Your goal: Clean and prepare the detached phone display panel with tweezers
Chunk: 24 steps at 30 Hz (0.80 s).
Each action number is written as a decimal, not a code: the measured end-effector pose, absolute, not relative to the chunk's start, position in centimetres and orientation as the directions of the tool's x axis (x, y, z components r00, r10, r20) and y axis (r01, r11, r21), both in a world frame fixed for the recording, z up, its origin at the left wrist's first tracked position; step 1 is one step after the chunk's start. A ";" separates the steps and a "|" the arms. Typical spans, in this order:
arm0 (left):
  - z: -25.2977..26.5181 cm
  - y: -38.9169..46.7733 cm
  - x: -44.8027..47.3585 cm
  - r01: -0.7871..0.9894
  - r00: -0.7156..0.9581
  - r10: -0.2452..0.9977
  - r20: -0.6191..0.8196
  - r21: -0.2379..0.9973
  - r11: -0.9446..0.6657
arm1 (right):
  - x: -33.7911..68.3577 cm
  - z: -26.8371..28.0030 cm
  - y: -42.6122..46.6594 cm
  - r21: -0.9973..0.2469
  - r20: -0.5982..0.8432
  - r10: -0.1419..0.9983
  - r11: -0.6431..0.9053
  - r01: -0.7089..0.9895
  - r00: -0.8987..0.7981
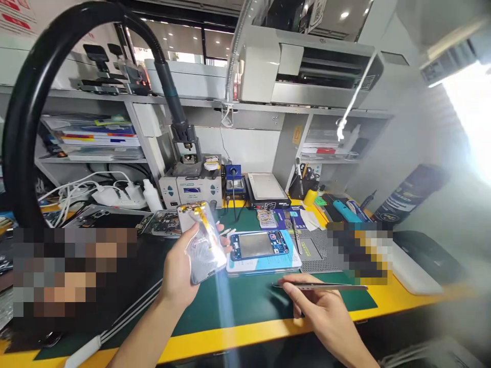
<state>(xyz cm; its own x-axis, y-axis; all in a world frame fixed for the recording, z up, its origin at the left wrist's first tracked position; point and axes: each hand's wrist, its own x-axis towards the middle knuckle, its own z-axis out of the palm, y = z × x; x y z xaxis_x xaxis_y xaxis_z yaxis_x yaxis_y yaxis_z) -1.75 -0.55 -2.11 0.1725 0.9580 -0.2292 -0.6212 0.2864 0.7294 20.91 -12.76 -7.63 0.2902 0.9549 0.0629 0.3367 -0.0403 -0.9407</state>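
My left hand point(179, 271) is closed around the edges of a phone screen point(209, 260), raised and tilted above the mat. Its shiny back faces me, with an orange flex cable point(202, 214) near the top. Pinched in my right hand point(318, 306) is a pair of tweezers point(326, 286), lying nearly level with the tips to the left. Between and beyond my hands, a blue phone frame point(257, 245) with exposed parts rests on a white and light-blue box point(264, 265). Neither hand touches this frame.
A green mat point(245, 301) covers the yellow bench. Second tweezers point(297, 237) lie on a perforated metal plate point(322, 250). Behind stand a grey rework station point(192, 191) and a flat heating-plate-like device point(268, 189). A thick black hose point(23, 122) arches at left; white cables point(130, 312) cross below.
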 end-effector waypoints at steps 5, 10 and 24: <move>-3.4 -0.8 -1.7 -0.536 0.256 0.932 -0.257 0.765 0.358 | 21.8 -8.1 -12.6 -0.933 0.106 0.953 -0.004 0.359 0.285; -2.3 -1.0 0.0 -0.470 0.277 0.936 -0.216 0.820 0.328 | 21.9 -8.6 -12.4 -0.928 0.142 0.961 0.046 0.369 0.238; -2.5 1.9 3.9 -0.034 0.348 0.935 -0.069 0.996 0.086 | 22.0 -8.7 -12.4 -0.969 0.051 0.968 -0.012 0.248 0.247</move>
